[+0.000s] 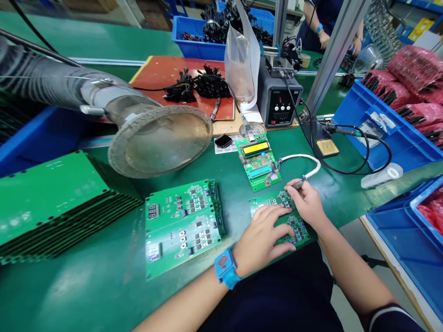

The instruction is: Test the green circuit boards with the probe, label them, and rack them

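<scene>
A green circuit board (302,229) lies on the bench in front of me, partly covered by my hands. My left hand (261,237) rests on it with the fingers spread, a blue wrist strap on that arm. In my right hand (309,203) a small cable connector (297,185) is pinched over the board's upper edge; whether its tip touches the board is hidden. Its white-sleeved cable (313,161) loops back to a second green board (258,161) with a lit yellow display. Left of my left hand sits a stack of populated circuit boards (183,226).
A fume extraction hood (161,140) hangs low at left, above a tall stack of green boards (51,198). Behind stand a soldering station (279,103) and an iron in its holder (325,138). Blue bins (391,124) line the right. Another person's hand (324,39) shows at the back.
</scene>
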A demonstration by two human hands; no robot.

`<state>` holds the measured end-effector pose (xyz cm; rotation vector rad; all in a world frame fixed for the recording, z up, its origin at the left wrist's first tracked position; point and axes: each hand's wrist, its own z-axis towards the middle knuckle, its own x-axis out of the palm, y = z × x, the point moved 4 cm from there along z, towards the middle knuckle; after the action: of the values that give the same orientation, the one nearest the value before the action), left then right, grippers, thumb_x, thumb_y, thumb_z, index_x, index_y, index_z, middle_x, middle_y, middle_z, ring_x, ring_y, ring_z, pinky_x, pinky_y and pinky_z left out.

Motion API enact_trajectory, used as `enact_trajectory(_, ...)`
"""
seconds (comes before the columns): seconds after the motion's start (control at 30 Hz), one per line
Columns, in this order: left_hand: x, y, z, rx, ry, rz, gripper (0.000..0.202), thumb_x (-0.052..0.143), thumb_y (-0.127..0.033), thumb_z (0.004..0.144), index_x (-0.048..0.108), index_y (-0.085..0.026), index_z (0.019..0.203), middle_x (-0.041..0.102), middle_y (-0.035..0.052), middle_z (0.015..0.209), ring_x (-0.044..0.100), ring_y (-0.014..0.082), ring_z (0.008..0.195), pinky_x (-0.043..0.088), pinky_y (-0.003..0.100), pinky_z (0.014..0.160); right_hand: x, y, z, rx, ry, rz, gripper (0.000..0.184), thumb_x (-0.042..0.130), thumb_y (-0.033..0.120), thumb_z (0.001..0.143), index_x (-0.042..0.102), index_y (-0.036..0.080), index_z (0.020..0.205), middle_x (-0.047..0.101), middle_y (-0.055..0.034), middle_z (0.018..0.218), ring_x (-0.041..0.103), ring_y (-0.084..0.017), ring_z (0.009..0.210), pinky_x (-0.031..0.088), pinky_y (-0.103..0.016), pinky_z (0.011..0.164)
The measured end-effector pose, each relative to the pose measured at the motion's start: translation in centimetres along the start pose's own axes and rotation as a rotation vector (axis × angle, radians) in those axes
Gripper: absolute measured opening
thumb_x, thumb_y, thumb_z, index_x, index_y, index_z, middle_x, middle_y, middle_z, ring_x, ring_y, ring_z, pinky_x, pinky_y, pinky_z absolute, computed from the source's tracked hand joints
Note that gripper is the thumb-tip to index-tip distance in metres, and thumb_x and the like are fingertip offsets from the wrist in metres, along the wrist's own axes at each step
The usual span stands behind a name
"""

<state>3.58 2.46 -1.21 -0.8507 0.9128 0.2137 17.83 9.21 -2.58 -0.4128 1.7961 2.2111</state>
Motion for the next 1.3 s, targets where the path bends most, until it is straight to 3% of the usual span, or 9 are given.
enact_trajectory(0.23,-0.05,0.33,-0.37,-0.057,-0.124,0.010,0.060,0.077,-0.056,0.060,0.049,-0.020,0.099,0.051,0.0186,0.129,0.041,0.0356,0.128,0.035,0.061,0.104,-0.11,-0.20,-0.10,0.046,-0.016,0.082,0.018,0.056,0.037,0.085,0.061,0.019,0.088,0.068,-0.0054,0.085,0.066,-0.019,0.080,0.053,-0.033,0.075)
enact_trajectory(0.57,-0.29,0.32,-0.42,-0.152,-0.150,0.027,0.069,0.081,-0.058,0.052,0.051,-0.020,0.102,0.052,0.0195,0.128,0.043,0.0398,0.125,0.038,0.063,0.100,-0.06,-0.38,-0.18,0.064,-0.021,0.105,0.020,0.056,0.038,0.084,0.061,0.019,0.088,0.068,-0.0056,0.086,0.065,-0.019,0.081,0.053,-0.033,0.075)
enact_trajectory(0.8,0.00,0.34,-0.69,-0.187,-0.145,0.125,0.088,0.071,-0.071,0.053,0.049,-0.011,0.113,0.047,0.0275,0.131,0.043,0.0452,0.124,0.042,0.064,0.096,0.00,-0.51,-0.15,0.079,-0.014,0.136,0.019,0.057,0.037,0.084,0.061,0.019,0.088,0.068,-0.0057,0.087,0.065,-0.019,0.083,0.052,-0.032,0.076)
enact_trajectory(1.3,-0.10,0.21,-0.66,-0.143,-0.135,0.192,0.079,0.074,-0.063,0.058,0.051,-0.013,0.115,0.049,0.0250,0.132,0.045,0.0420,0.125,0.040,0.063,0.100,-0.01,-0.51,-0.20,0.093,-0.016,0.143,0.019,0.058,0.038,0.083,0.062,0.020,0.086,0.068,-0.0049,0.085,0.065,-0.020,0.083,0.052,-0.032,0.075)
